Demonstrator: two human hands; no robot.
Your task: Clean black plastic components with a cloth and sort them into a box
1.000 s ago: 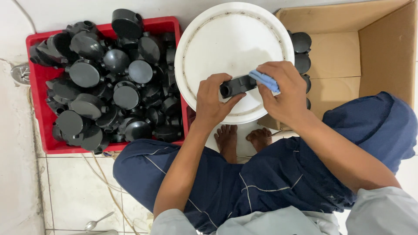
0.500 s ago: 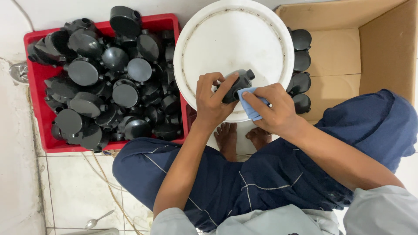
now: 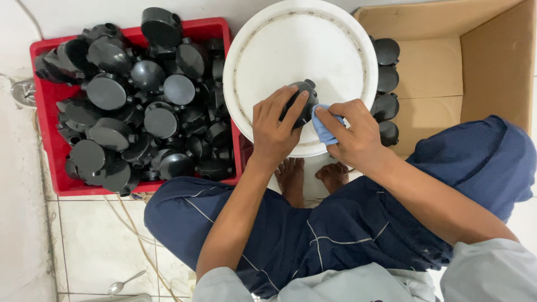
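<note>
1. Left hand: fingers wrapped around a black plastic fitting, round-bodied with a short spout at the top; held just above the white bucket lid.
2. Right hand: fingers pinched on a blue cloth, pressed against the fitting's right side.
3. Step in hand, by judgement: wiping the fitting, one face at a time.
4. Red crate, to the left: heaped with like black fittings.
5. Cardboard box, to the right: a row of fittings along its left edge.
6. Next move, by judgement: calls for a firm left grip while the cloth crosses the spout.
</note>
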